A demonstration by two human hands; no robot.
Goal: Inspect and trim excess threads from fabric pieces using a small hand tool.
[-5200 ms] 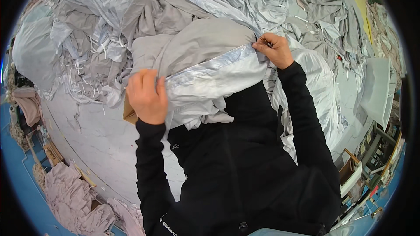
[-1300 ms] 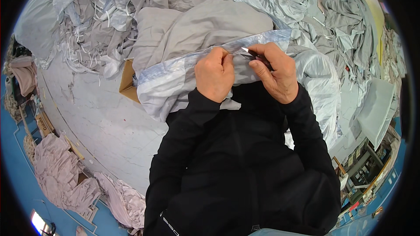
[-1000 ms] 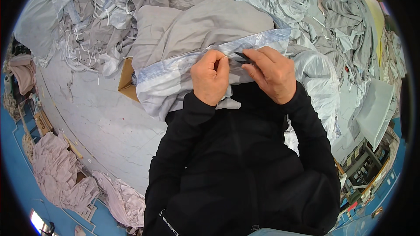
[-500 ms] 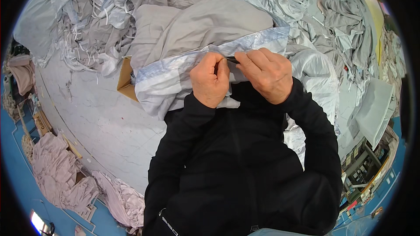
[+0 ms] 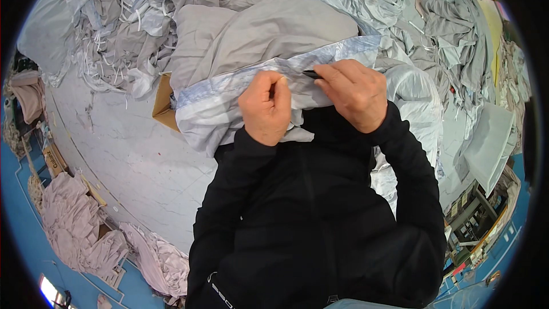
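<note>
A grey cloth (image 5: 269,31) with a pale blue-and-white marbled border (image 5: 214,86) lies spread in front of my body. Over that border my left hand (image 5: 264,111) is closed, thumb and forefinger pinched together; whatever is in the pinch is hidden or too small to name. My right hand (image 5: 357,97), a short way to the right, grips a small black pointed tool (image 5: 310,74). Only the tip of the tool shows, aimed left toward my left hand and apart from it. The fingers cover the rest, so its exact kind is unclear.
Heaped grey and light blue cloths with white ties (image 5: 123,28) lie at the far left, with more cloth (image 5: 457,28) at the far right. An open cardboard box (image 5: 166,115) sits left of the grey cloth on the white marbled table (image 5: 143,160). Pinkish cloth (image 5: 74,217) is piled at lower left.
My hands have drawn apart: the left moved slightly left and toward me, the right slightly right. The black tool's tip now stands away from my left fingers. The cloth has barely shifted.
</note>
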